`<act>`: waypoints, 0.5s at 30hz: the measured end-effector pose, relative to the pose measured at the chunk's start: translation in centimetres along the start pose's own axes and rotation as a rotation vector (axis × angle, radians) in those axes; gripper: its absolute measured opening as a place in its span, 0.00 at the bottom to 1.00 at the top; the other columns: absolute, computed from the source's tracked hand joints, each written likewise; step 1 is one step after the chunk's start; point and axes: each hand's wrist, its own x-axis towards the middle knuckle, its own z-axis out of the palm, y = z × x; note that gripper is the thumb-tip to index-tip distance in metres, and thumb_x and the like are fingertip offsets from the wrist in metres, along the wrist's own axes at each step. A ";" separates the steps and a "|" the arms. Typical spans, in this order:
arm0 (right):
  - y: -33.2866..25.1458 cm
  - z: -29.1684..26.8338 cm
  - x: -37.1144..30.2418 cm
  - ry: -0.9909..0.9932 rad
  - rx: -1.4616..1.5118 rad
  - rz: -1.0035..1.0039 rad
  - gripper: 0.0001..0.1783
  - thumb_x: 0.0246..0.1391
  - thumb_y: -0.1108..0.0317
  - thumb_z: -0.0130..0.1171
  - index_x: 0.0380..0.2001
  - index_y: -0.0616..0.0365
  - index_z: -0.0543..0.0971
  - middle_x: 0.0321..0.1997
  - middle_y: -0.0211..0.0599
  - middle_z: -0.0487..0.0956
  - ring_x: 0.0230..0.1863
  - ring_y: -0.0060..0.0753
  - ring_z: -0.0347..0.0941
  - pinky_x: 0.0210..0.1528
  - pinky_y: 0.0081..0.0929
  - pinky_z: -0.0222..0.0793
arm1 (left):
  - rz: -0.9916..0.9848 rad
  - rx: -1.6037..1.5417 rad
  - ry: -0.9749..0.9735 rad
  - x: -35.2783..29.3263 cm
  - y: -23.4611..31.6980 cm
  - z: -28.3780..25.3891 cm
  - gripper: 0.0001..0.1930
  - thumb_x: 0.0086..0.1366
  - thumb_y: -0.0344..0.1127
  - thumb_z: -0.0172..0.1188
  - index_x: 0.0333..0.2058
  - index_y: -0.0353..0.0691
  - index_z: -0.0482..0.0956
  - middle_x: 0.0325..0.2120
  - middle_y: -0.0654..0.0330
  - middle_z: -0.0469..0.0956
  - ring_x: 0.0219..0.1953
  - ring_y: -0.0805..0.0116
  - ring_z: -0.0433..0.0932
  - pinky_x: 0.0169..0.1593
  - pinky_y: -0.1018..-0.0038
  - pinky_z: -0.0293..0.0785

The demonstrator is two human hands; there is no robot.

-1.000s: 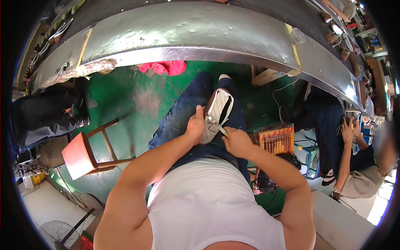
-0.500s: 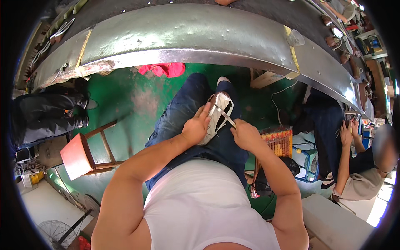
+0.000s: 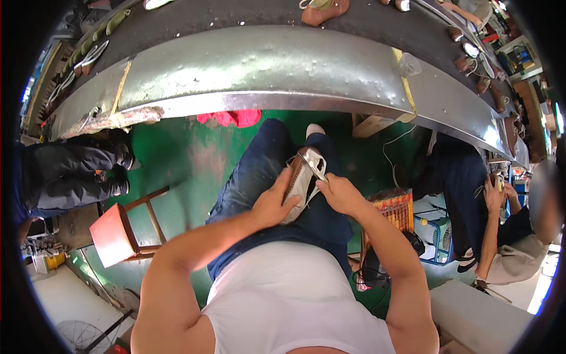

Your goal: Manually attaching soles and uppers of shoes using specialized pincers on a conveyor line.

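A white and brown shoe [image 3: 299, 186] rests on my lap over dark blue trousers, its brown toe end pointing away from me. My left hand [image 3: 273, 203] grips its left side, the thumb lying across the near part. In my right hand [image 3: 340, 193] is a slim flat metal tool [image 3: 315, 167], held between thumb and fingers. The tool slants up and left, its far end against the shoe near the toe. What my left fingertips touch is partly hidden by the shoe.
Ahead runs a metal-edged conveyor bench [image 3: 259, 65] carrying shoe parts. A red-topped stool [image 3: 112, 235] stands left, near another person's legs [image 3: 71, 174]. To the right are a woven bamboo seat [image 3: 396, 211], a blue metal frame [image 3: 437, 241] and a seated person [image 3: 507, 259].
My left hand has slid nearer along the shoe, its thumb now laid across it. The tool's tip has shifted toward the toe's left. My view has tilted up, showing more bench.
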 end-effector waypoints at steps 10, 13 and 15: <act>2.0 0.8 -4.9 0.175 0.619 0.213 0.22 0.67 0.54 0.47 0.36 0.65 0.74 0.25 0.35 0.79 0.25 0.26 0.75 0.29 0.26 0.70 | -0.203 0.377 -0.210 0.5 6.5 -7.3 0.42 0.54 0.37 0.67 0.65 0.37 0.56 0.42 0.37 0.79 0.44 0.38 0.78 0.50 0.54 0.75; 3.7 1.3 -5.5 0.223 0.772 0.229 0.20 0.67 0.55 0.49 0.41 0.66 0.75 0.29 0.33 0.78 0.27 0.23 0.75 0.31 0.24 0.70 | 0.075 -0.179 0.220 2.6 6.1 -8.9 0.31 0.54 0.27 0.69 0.56 0.35 0.66 0.41 0.49 0.81 0.42 0.61 0.81 0.46 0.69 0.78; 4.6 1.4 -5.5 0.143 0.749 0.269 0.19 0.65 0.57 0.52 0.44 0.66 0.74 0.31 0.34 0.78 0.27 0.23 0.75 0.31 0.24 0.71 | 0.098 -0.650 0.278 5.6 6.7 -8.2 0.25 0.57 0.24 0.68 0.52 0.34 0.68 0.41 0.58 0.79 0.42 0.74 0.78 0.46 0.74 0.77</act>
